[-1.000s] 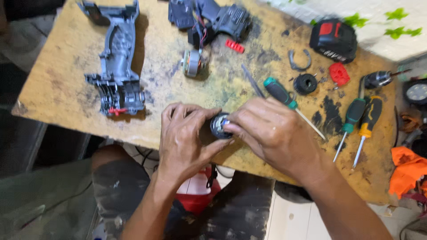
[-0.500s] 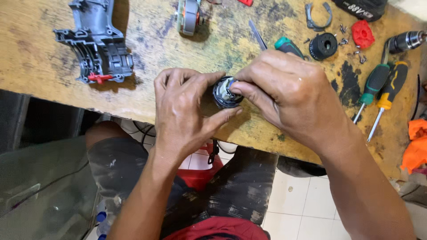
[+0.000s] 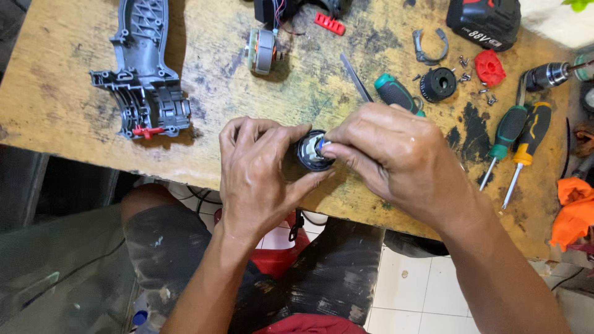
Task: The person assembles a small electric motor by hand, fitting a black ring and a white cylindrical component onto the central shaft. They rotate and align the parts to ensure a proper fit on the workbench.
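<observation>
Item: round black gear housing (image 3: 312, 150), held at the middle of the frame over the near edge of the bench (image 3: 62, 105). We hold it between both hands. Its open round face turns up toward the camera, showing a pale inner part with a small blue piece; its short axis therefore runs toward us, and we cannot tell any long axis from this view.

Left hand (image 3: 260, 176): grip clamped around the housing from the left and below, thumb pressed to its lower right side.

Right hand (image 3: 402, 161): fingertips pinched together on the blue piece at the housing's right rim, covering that side.

Around it on the bench:
- Grey plastic tool shell (image 3: 145, 80), upper left, lying open, long axis running up and down the frame, with a red switch part at its lower end.
- Motor (image 3: 262, 51), top centre, well apart from the housing.
- Red clip (image 3: 329, 23), top centre.
- Thin metal blade (image 3: 356, 77), slanting down to the right.
- Teal-handled tool (image 3: 397, 93), partly hidden behind our right hand.
- Black ring part (image 3: 438, 85), grey clamp (image 3: 430, 48), red round cap (image 3: 490, 68) and loose screws between them, upper right.
- Black battery pack (image 3: 486, 21), top right.
- Green screwdriver (image 3: 504, 139) and orange screwdriver (image 3: 527, 142), side by side at right, tips pointing down-left.
- Orange cloth (image 3: 572, 210), right edge.

Nothing lies between our hands and the housing.
</observation>
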